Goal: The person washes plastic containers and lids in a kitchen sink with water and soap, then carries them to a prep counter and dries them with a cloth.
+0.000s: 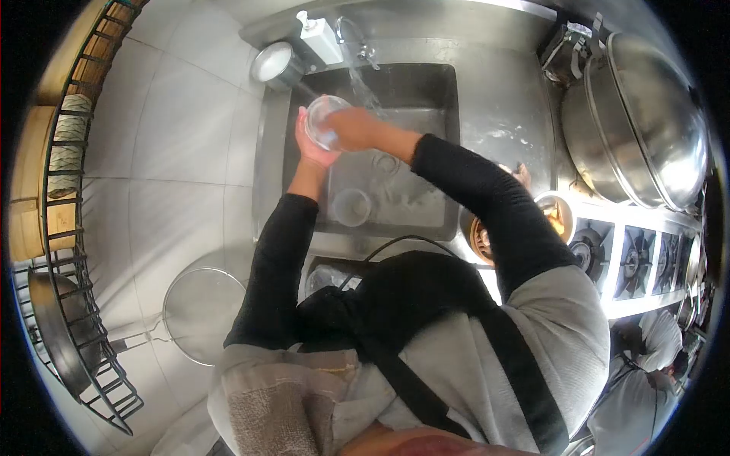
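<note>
Over the sink [422,121], the left hand [315,154] clasps a clear round container [318,114], probably best kept steady and turned gradually while the right hand [353,128], whose grip is too blurred to tell, works against it.

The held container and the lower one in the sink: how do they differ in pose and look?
The held container is raised above the sink; the lower container sits on its floor. The left hand cradles the held container and the right hand partly covers it; no hand touches the lower container. The held container looks whiter, the lower container darker. Both look round and translucent.
</note>
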Tool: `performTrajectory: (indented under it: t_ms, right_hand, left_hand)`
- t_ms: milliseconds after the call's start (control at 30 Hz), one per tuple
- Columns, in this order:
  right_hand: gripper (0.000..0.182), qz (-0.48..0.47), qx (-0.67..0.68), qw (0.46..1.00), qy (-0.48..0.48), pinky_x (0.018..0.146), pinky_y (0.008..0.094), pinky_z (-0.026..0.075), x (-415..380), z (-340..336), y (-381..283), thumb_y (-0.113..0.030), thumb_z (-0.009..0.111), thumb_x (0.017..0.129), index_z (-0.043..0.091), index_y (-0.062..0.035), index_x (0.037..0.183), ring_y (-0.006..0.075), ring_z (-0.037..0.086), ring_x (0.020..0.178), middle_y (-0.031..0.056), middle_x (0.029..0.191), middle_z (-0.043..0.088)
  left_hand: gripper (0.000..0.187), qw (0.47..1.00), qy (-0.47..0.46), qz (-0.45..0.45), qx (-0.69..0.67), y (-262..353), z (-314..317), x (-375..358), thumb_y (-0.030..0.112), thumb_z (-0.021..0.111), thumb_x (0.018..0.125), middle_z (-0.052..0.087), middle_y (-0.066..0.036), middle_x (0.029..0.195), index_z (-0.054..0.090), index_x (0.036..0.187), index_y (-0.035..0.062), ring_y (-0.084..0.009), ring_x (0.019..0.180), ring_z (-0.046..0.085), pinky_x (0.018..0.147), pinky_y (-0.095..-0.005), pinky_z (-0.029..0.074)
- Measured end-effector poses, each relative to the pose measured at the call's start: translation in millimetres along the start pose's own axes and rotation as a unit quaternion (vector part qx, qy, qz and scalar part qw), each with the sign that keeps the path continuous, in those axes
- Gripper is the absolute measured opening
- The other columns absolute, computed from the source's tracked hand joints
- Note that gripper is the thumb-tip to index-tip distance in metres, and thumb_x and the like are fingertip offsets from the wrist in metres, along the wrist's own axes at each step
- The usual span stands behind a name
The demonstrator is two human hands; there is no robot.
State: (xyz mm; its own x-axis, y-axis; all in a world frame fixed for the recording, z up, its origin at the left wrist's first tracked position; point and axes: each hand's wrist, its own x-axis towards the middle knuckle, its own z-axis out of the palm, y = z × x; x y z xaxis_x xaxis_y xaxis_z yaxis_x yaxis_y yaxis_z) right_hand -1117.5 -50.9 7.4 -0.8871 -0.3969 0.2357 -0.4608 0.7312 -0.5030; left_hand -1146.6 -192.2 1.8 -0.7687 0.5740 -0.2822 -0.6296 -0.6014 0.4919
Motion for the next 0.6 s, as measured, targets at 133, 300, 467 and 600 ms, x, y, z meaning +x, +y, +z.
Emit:
performTrajectory:
  t_ms: [133,300,467,600]
  right_hand:
    - [0.026,-0.046,-0.058,0.996,-0.053,0.084,0.0456,0.05,-7.4,-21.1,31.0,-0.023,0.066,0.079,0.069,-0.0185,0.105,0.0324,0.065,0.097,0.0092,0.101,0.067]
    - [0.027,-0.107,0.002,0.992,0.07,0.081,0.0467,0.05,26.1,-24.5,47.1,-0.028,0.062,0.085,0.068,-0.0111,0.105,0.034,0.064,0.094,0.0122,0.099,0.066]
    - [0.036,0.037,-0.03,0.994,-0.097,0.084,0.0483,0.048,9.9,8.5,101.2,-0.038,0.051,0.092,0.068,-0.0073,0.099,0.038,0.062,0.093,0.0183,0.1,0.067]
    - [0.028,-0.022,0.049,0.998,0.018,0.084,0.0489,0.049,-23.8,19.9,43.3,-0.03,0.052,0.091,0.069,-0.0118,0.103,0.0367,0.063,0.093,0.0189,0.099,0.067]
  left_hand:
    - [0.066,0.999,0.017,-0.045,0.017,0.9,4.3,-4.8,0.062,0.039,0.091,0.045,-0.014,0.143,0.047,0.139,0.0176,-0.0386,0.132,0.04,0.106,-0.064,0.03]
    - [0.067,0.999,-0.004,-0.038,0.009,-10.1,-0.4,0.7,0.064,0.044,0.088,0.044,-0.015,0.143,0.044,0.14,0.0205,-0.0431,0.127,0.044,0.1,-0.0738,0.029]
    - [0.06,0.999,-0.035,0.004,0.039,0.5,-0.3,3.0,0.055,0.05,0.087,0.053,-0.011,0.134,0.052,0.134,0.0174,-0.0359,0.118,0.054,0.099,-0.0585,0.042]
    - [0.061,0.999,0.027,0.016,0.031,-14.4,-15.5,22.7,0.055,0.049,0.084,0.053,-0.01,0.135,0.055,0.132,0.0181,-0.0333,0.121,0.051,0.1,-0.0524,0.041]
